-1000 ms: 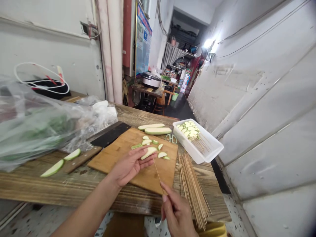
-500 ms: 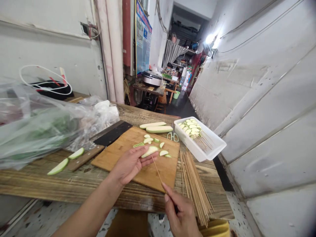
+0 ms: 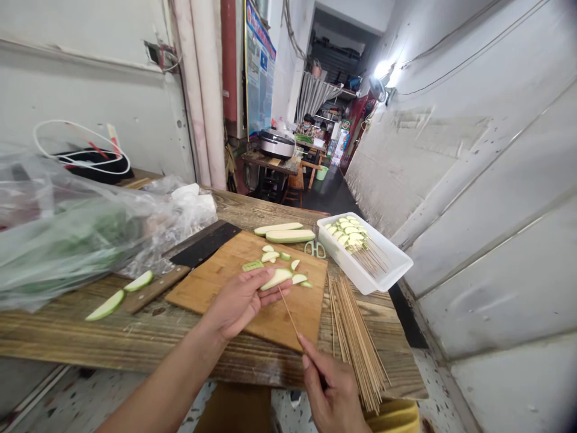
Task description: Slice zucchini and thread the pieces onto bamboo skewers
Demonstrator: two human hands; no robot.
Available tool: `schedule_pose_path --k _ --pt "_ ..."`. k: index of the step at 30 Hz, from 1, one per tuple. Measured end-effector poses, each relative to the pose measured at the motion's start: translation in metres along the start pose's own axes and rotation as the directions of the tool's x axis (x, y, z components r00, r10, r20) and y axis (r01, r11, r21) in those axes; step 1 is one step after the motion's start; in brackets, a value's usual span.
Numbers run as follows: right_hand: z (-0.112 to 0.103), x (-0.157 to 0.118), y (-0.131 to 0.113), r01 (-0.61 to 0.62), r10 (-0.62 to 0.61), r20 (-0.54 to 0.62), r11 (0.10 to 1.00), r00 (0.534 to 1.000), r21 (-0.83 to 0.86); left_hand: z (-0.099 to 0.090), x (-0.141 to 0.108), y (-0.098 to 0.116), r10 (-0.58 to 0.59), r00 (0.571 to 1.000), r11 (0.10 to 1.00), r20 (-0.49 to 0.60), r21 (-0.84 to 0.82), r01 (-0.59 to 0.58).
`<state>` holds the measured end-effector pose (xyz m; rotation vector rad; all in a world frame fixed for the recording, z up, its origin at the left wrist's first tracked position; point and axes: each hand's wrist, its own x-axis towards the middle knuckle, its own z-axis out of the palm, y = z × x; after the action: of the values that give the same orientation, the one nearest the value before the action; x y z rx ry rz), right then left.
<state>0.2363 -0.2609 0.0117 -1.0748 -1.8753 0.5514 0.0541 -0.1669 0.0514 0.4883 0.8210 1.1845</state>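
My left hand point(image 3: 243, 300) is closed on a pale green zucchini slice point(image 3: 276, 278), held between thumb and fingers above the wooden cutting board point(image 3: 207, 294). Pinched in my right hand point(image 3: 331, 379) is a thin wooden skewer point(image 3: 289, 314), slanting up to the left. Its tip meets the lower edge of the slice or the fingers under it; whether it has pierced the slice I cannot tell. Several smaller zucchini pieces point(image 3: 270, 256) lie on the board beyond my left hand. A bundle of loose skewers point(image 3: 356, 343) rests on the table beside my right hand.
A white plastic tub point(image 3: 387, 267) at right holds skewered slices. A cleaver point(image 3: 205, 246) lies along the board's left edge, two slices point(image 3: 106, 305) beside its handle. Halved zucchini point(image 3: 291, 236) and scissors point(image 3: 314, 249) sit behind the board. Plastic bags point(image 3: 67, 228) cover the table's left side.
My left hand and the zucchini slice have shifted very slightly to the right. The right hand keeps its pinch on the skewer, almost unmoved.
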Motion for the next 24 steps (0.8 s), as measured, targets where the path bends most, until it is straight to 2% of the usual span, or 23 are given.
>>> schedule_pose_path --k 3,10,14,16,19,24 --pt "0.001 -0.002 0.002 -0.002 0.002 -0.003 1.0 1.0 -0.001 0.001 -0.002 0.001 0.015 1.0 1.0 0.004 0.004 -0.015" --pt "0.004 -0.009 0.003 -0.091 0.091 -0.005 0.996 0.996 0.0 0.001 -0.004 -0.002 0.037 0.999 0.995 -0.021 0.096 -0.035" --pt "0.011 -0.008 0.007 -0.127 0.127 -0.017 0.992 0.992 0.023 -0.001 0.0 -0.006 0.057 0.998 0.988 0.024 0.143 -0.06" --pt "0.017 -0.006 0.012 -0.148 0.151 -0.046 0.986 0.987 0.075 0.001 0.006 -0.006 0.04 0.999 0.987 0.033 0.153 -0.044" --pt "0.03 0.001 0.019 -0.238 0.257 -0.064 0.946 0.964 0.221 0.009 0.019 -0.007 0.031 1.0 0.989 0.002 0.142 -0.031" --pt "0.043 0.01 0.019 -0.391 0.432 0.031 0.781 0.901 0.486 0.023 0.038 -0.009 0.045 0.999 0.995 -0.019 0.086 -0.043"
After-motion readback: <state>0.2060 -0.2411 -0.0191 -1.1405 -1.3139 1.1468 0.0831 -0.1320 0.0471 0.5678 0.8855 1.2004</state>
